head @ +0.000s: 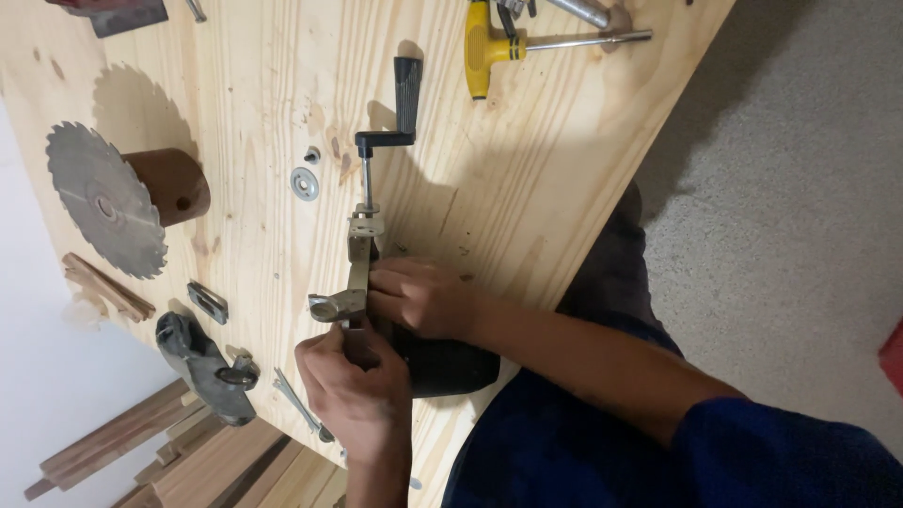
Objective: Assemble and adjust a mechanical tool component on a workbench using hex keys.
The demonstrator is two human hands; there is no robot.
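Two hands worked on a metal bracket at the near edge of the plywood bench.

The left hand was closed around a dark housing just below the metal bracket; the right hand pinched the bracket itself. Holding the housing steady seemed wise. Beyond the bracket lay a washer, a black crank handle, a saw blade leftward, and a yellow T-handle farthest.

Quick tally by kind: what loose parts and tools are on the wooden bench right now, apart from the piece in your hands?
Saw blade: 1
Washer: 1
Nut: 1
Yellow-handled tool: 1
Flat wrench: 1
Brown cylinder: 1
Total: 6
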